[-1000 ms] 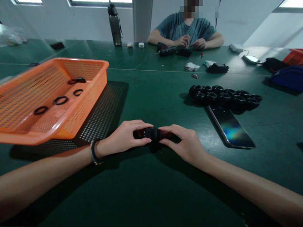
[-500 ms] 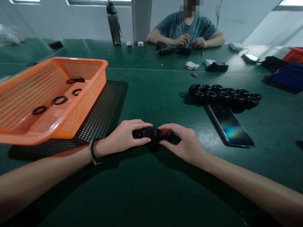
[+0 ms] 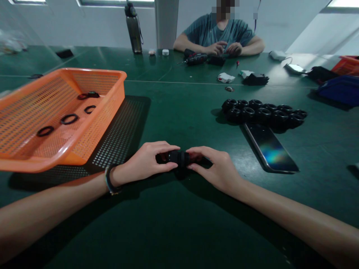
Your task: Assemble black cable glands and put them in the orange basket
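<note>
A small black cylindrical fitting [image 3: 179, 158] with a raised collar lies sideways between my two hands, just over the green table. My left hand [image 3: 153, 157] is closed on its left end, thumb in front and fingers behind. From the other side, my right hand [image 3: 214, 163] pinches the right end between thumb and fingertips. The fingers cover both ends, so their shape is hidden. Beyond my right hand is a cluster of glossy black rounded caps [image 3: 263, 114] with holes in their tops.
An orange perforated basket [image 3: 92, 145] at left holds several black rings [image 3: 69, 119]. A phone [image 3: 271, 149] lies at right, touching the caps. Across the green table [image 3: 179, 231], a person [image 3: 218, 35] sits behind a power drill [image 3: 196, 58]; a bottle [image 3: 134, 33] stands farther left.
The whole view has shifted slightly. My hands keep their hold on the fitting with almost no motion. Across the table, the other person's fingers have moved a little.
</note>
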Available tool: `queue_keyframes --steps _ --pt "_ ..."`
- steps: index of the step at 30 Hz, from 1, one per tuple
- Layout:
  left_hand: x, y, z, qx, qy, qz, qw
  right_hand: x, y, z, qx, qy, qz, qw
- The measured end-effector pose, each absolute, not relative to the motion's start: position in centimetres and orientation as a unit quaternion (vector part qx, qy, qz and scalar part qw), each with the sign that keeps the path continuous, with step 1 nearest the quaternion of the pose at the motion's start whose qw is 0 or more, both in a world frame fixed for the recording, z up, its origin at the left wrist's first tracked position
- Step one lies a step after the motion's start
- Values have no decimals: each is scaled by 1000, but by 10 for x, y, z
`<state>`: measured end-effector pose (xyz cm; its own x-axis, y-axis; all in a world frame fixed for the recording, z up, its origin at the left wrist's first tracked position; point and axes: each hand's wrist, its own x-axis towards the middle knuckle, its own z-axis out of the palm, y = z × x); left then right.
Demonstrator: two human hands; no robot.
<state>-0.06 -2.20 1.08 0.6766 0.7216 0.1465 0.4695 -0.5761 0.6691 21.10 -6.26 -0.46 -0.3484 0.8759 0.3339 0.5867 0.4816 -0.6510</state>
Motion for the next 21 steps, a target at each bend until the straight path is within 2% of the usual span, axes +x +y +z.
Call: queue_keyframes --steps 21 --pt "0 -22 10 861 342 214 309 212 -62 -4 -467 -798 205 322"
